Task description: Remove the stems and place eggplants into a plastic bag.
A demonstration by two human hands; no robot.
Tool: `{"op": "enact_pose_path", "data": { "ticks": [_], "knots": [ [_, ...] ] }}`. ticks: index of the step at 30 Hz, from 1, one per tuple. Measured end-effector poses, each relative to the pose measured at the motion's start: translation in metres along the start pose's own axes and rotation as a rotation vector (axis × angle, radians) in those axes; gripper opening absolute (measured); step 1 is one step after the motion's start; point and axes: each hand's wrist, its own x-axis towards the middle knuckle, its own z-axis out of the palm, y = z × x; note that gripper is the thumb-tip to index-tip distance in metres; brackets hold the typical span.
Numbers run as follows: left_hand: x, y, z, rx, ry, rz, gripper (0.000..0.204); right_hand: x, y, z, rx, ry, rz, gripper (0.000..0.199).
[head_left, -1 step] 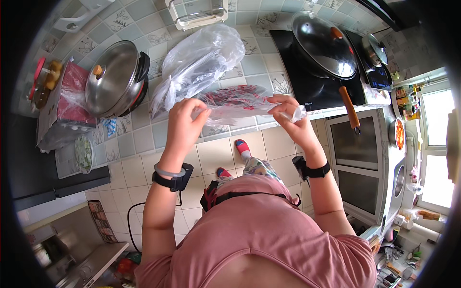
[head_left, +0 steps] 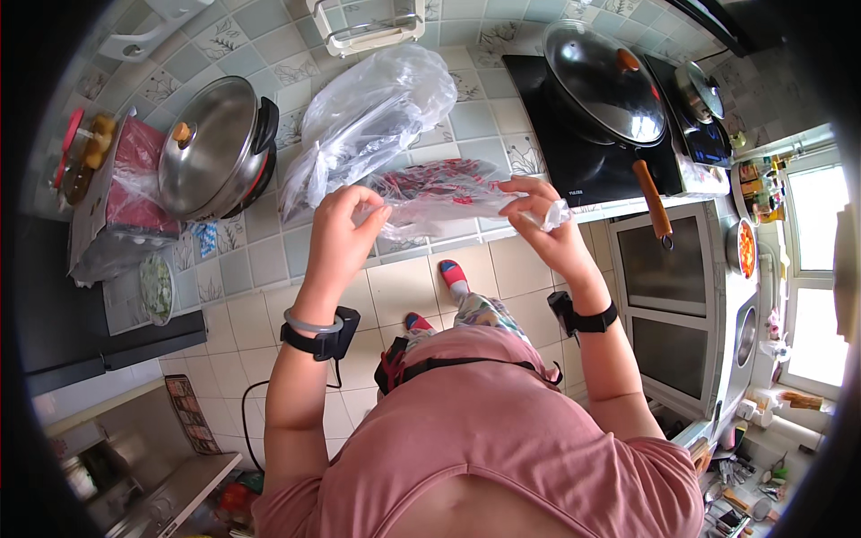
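A thin see-through plastic bag with red print stretches between my two hands at the counter's front edge. My left hand pinches its left end between thumb and fingers. At the other end my right hand is closed on the bag, and a crumpled whitish bit of plastic pokes out past its fingers. Just behind my left hand lies a big, rumpled translucent plastic bag on the tiled counter.
Right of the bags, a lidded wok sits on a black cooktop, its wooden handle jutting over the front edge. A lidded steel pan and a plastic-covered box stand left. A white-framed cabinet stands below the cooktop.
The near edge of the printed bag has shifted slightly between my hands. My left wrist has moved a touch to the left, and both grips stay the same.
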Motion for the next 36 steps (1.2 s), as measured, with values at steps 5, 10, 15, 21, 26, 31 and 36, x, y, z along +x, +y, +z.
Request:
{"op": "enact_pose_path", "data": {
  "ticks": [5,10,15,21,26,31,36],
  "knots": [
    [-0.008,0.002,-0.005,-0.053,-0.083,-0.016,0.01,-0.006,-0.01,-0.004,-0.272,-0.218,-0.017,0.025],
    [-0.016,0.008,-0.004,0.091,-0.203,0.121,0.035,-0.005,-0.023,0.002,-0.377,-0.187,-0.026,0.047],
    [-0.015,0.022,0.0,0.251,-0.196,0.151,0.049,-0.004,-0.022,0.017,-0.337,-0.11,-0.058,0.069],
    [-0.002,0.032,-0.005,0.457,-0.05,0.182,0.058,-0.006,-0.026,0.008,-0.439,-0.202,0.034,0.076],
    [-0.007,0.054,0.003,0.434,-0.016,0.538,0.043,-0.007,-0.028,0.002,-0.329,-0.205,0.033,0.084],
    [-0.022,0.032,0.038,0.547,-0.242,0.538,0.034,-0.008,-0.025,0.001,-0.359,-0.22,0.009,0.088],
    [-0.04,0.028,0.035,0.539,-0.549,0.339,0.051,-0.01,-0.026,0.009,-0.303,-0.282,-0.019,0.087]
  ]
}}
